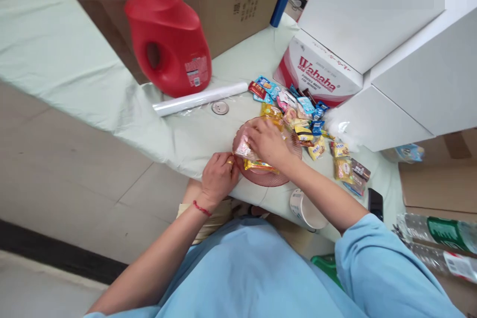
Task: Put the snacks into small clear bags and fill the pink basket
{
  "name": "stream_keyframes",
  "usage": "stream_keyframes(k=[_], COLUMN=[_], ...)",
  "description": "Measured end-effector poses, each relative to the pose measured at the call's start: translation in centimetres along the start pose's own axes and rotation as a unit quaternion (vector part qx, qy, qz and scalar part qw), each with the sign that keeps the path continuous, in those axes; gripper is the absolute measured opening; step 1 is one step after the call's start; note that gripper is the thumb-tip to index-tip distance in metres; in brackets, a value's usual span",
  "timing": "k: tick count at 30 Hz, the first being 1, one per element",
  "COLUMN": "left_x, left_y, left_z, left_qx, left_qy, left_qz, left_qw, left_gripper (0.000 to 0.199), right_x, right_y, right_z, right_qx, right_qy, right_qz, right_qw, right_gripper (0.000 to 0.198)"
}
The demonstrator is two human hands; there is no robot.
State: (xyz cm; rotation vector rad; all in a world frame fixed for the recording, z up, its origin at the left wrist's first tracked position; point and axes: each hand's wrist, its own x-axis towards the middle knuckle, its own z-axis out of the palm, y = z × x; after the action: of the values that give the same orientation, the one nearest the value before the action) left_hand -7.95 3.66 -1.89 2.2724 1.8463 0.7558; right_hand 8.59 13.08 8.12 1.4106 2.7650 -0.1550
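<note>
A pink see-through plate (266, 179) lies near the table's front edge with a few wrapped snacks on it. My left hand (219, 176) is closed at the plate's left rim, fingers curled, seemingly pinching it. Over the plate, my right hand (271, 144) has its fingers bent onto a shiny pinkish snack packet (246, 145); its palm hides part of the plate. A yellow snack packet (261, 165) rests on the plate below that hand. Just beyond the plate spreads a pile of colourful snack packets (298, 109).
Behind stand a red detergent bottle (171, 35), a large cardboard box (231, 5) and a Wahaha carton (316, 72). A white roll (201, 99) and a round lid (220, 108) lie at left. A paper cup (307, 208) and a black phone (375, 203) sit at the right front.
</note>
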Motion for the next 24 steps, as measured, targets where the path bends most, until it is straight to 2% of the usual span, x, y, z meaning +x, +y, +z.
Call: stream_keyframes(k=[3, 5, 7, 9, 10, 12, 14, 18, 21, 24], left_x=[0.0, 0.0, 0.0, 0.0, 0.0, 0.0, -0.1, -0.2, -0.2, -0.2], left_y=[-0.2, -0.4, -0.4, -0.5, -0.5, -0.6, -0.7, -1.0, -1.1, -1.1], left_z=[0.2, 0.5, 0.8, 1.1, 1.2, 1.4, 1.6, 1.9, 2.0, 2.0], left_qx=[0.020, 0.022, 0.017, 0.016, 0.018, 0.024, 0.027, 0.033, 0.043, 0.042], left_qy=[0.020, 0.044, 0.069, 0.086, 0.092, 0.101, 0.108, 0.111, 0.115, 0.118], left_qz=[0.012, 0.021, 0.032, 0.039, 0.039, 0.040, 0.046, 0.060, 0.055, 0.054], left_qw=[1.000, 0.999, 0.997, 0.995, 0.995, 0.994, 0.993, 0.991, 0.991, 0.991], left_gripper=[0.021, 0.018, 0.016, 0.015, 0.014, 0.014, 0.015, 0.018, 0.016, 0.013], right_x=[-0.1, -1.2, -3.5, -6.8, -8.6, -11.9, -14.2, -15.0, -13.8, -13.2], right_y=[1.6, 4.3, 8.2, 12.8, 15.2, 19.5, 22.7, 25.5, 26.3, 26.9], right_z=[-0.3, -1.1, -2.2, -2.9, -2.9, -2.2, -0.9, 1.9, 2.6, 2.3], right_qx=[0.056, 0.113, 0.172, 0.222, 0.243, 0.270, 0.269, 0.299, 0.357, 0.363], right_qy=[-0.029, 0.031, 0.135, 0.226, 0.242, 0.218, 0.177, 0.074, 0.008, -0.014], right_qz=[-0.057, -0.047, 0.008, 0.114, 0.182, 0.297, 0.344, 0.263, 0.239, 0.232], right_qw=[0.996, 0.992, 0.976, 0.942, 0.922, 0.890, 0.882, 0.914, 0.903, 0.902], right_gripper=[0.034, 0.033, 0.032, 0.032, 0.033, 0.034, 0.037, 0.066, 0.076, 0.078])
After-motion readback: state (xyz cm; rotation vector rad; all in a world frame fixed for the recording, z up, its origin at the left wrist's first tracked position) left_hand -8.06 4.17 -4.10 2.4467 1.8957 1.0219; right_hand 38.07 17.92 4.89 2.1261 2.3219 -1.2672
